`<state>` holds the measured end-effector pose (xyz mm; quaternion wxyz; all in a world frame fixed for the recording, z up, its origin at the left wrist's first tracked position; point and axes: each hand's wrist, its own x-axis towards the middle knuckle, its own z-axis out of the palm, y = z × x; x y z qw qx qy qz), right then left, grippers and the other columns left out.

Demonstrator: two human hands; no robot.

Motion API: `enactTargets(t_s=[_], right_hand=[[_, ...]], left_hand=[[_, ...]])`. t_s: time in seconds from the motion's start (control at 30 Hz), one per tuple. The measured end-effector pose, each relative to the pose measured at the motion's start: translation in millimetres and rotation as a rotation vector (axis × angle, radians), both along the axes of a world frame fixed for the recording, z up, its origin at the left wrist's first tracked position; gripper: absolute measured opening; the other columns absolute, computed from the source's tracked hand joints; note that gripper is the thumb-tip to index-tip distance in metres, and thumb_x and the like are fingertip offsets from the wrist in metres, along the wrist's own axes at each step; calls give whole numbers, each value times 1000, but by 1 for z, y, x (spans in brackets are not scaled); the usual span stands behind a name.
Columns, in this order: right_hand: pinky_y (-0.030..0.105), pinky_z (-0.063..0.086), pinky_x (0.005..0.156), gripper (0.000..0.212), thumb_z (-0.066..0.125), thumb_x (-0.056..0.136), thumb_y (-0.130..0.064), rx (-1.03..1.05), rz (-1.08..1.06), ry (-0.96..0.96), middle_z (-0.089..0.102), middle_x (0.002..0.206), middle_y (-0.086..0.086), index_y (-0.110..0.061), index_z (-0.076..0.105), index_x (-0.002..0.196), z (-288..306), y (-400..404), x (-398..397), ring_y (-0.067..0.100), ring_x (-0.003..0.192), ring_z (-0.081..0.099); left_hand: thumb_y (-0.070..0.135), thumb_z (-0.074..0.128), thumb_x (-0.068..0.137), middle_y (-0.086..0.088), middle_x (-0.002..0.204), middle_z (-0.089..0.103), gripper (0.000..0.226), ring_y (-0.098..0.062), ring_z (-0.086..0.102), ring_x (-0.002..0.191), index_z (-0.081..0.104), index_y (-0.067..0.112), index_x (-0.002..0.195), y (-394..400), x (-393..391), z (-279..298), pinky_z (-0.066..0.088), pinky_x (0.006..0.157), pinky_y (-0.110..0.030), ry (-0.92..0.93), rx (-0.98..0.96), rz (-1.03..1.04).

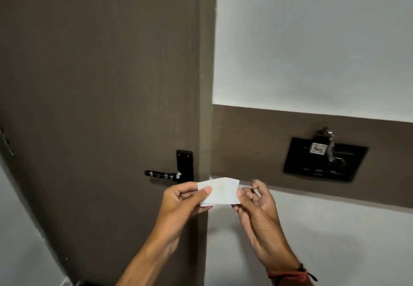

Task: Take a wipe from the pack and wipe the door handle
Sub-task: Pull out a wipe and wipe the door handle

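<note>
Hands meet in front of a dark brown door (93, 84), both pinching one small white wipe (220, 190) stretched flat between them. On the wipe's left edge, the left hand (182, 200) grips with thumb on top and fingers curled beneath; on its right edge, the right hand (257, 205) nips it between thumb and fingertip, its other fingers loosely bent and spread. A red cord bracelet (290, 274) circles the right wrist. Just above and to the left of the wipe sits the black door handle (163, 174), a lever pointing left from a tall black backplate (185, 165); wipe and handle do not touch. Right of the wipe, well apart, a black switch panel (324, 159) is mounted on a brown wall band (245, 140), with something small hanging at its top.
</note>
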<state>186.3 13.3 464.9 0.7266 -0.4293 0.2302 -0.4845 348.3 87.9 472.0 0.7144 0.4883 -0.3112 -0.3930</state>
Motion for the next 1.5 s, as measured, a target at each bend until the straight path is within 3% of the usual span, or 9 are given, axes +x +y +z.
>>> enactTargets(t_s=[0.13, 0.3, 0.4, 0.47, 0.6, 0.77, 0.87, 1.07, 1.5], right_hand=[[24, 58, 74, 32, 65, 89, -34, 39, -40, 134, 78, 104, 5, -17, 62, 116, -9, 14, 64, 14, 92, 75], [44, 61, 92, 47, 70, 82, -34, 34, -82, 310, 77, 114, 10, -5, 70, 119, -35, 19, 118, 28, 106, 74], [28, 63, 76, 18, 67, 91, -34, 20, -402, 288, 81, 97, -7, -21, 78, 96, -52, 17, 147, 20, 97, 76], [13, 58, 68, 29, 60, 93, -52, -224, -741, 426, 80, 87, -18, -32, 79, 87, -61, 10, 167, 7, 86, 76], [36, 45, 114, 54, 38, 109, -45, -893, -885, 833, 63, 138, 6, -5, 65, 132, -98, -10, 209, 16, 132, 58], [46, 15, 128, 62, 32, 110, -42, -1190, -834, 1169, 18, 169, 11, -8, 19, 160, -147, -25, 231, 30, 156, 19], [42, 3, 129, 79, 37, 105, -52, -1302, -811, 1334, 14, 169, 15, -9, 3, 162, -154, -37, 222, 28, 158, 4], [47, 3, 128, 82, 51, 102, -52, -1673, -701, 1430, 0, 173, 7, -9, 14, 161, -150, -57, 220, 24, 158, 9], [44, 3, 129, 84, 48, 97, -63, -1720, -588, 1579, 22, 165, 15, -3, 31, 155, -118, -53, 175, 32, 154, 19]], left_hand=[[19, 83, 75, -20, 98, 83, 35, -22, 81, 87, 80, 0, 104, 2, 61, -15, 64, 68, -22, 34, 54, -73], [10, 84, 84, -12, 87, 83, 7, -18, 79, 76, 83, 13, 90, -11, 109, -45, 64, 61, -24, -90, 130, -12], [16, 83, 89, 1, 79, 78, 10, -10, 71, 70, 79, 24, 84, -23, 142, -52, 62, 66, -38, -454, 77, 258], [30, 75, 93, 4, 91, 71, 5, -11, 67, 81, 74, 26, 91, -32, 178, -43, 57, 76, -37, -729, -30, 483], [32, 58, 104, -20, 134, 60, 37, -35, 55, 125, 65, 6, 131, -66, 257, -14, 45, 105, -45, -1344, -201, 825], [36, 48, 110, -36, 164, 29, 68, -34, 5, 163, 19, 14, 168, -116, 334, 6, 18, 130, -52, -1916, -202, 934], [42, 34, 111, -42, 157, 33, 68, -28, -12, 162, 11, 14, 167, -135, 355, 3, 3, 133, -50, -1984, -288, 954], [41, 33, 108, -42, 155, 39, 67, -28, -7, 163, 18, 13, 167, -147, 365, -6, 5, 133, -50, -1949, -399, 1028], [42, 31, 109, -38, 158, 38, 65, -26, -8, 163, 15, 16, 167, -147, 362, -10, 4, 132, -50, -1913, -424, 990]])
